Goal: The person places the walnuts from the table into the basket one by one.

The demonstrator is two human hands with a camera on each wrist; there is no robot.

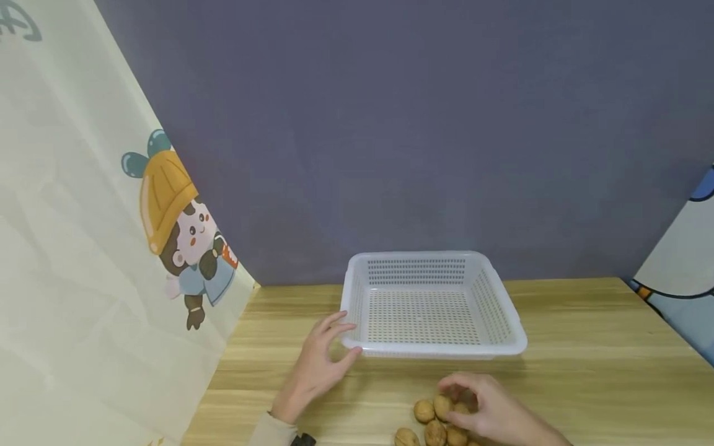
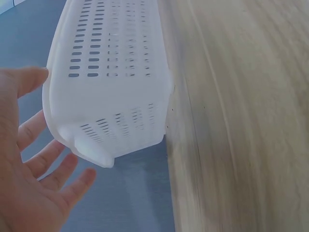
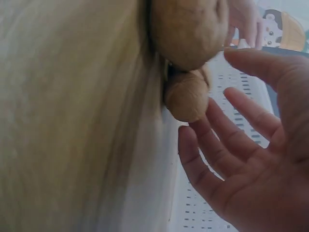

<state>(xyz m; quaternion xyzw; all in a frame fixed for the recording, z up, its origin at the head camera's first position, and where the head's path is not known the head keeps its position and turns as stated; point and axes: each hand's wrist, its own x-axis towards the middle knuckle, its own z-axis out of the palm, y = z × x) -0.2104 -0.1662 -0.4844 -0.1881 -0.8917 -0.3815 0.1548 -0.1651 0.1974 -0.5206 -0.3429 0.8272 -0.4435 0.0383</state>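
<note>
A white perforated plastic basket (image 1: pixel 435 348) stands on the wooden table, its inside bare. At its front left corner is my left hand (image 1: pixel 319 362), fingers spread and thumb apart. The left wrist view has the thumb (image 2: pixel 33 79) by the rim and the other fingers past the corner; firm contact is unclear. Several walnuts (image 1: pixel 435 432) lie in a cluster at the front, partly cut off by the frame. Over their right side reaches my right hand (image 1: pixel 485 406). Its fingers (image 3: pixel 227 137) are parted and loosely bent beside a walnut (image 3: pixel 188 99), with no grip visible.
The wooden table (image 1: pixel 586 347) runs back to a dark grey-blue backdrop (image 1: pixel 413 136). A pale sheet with a cartoon figure (image 1: pixel 189 235) borders the left side. Another printed sheet (image 1: pixel 677 266) stands at the right edge.
</note>
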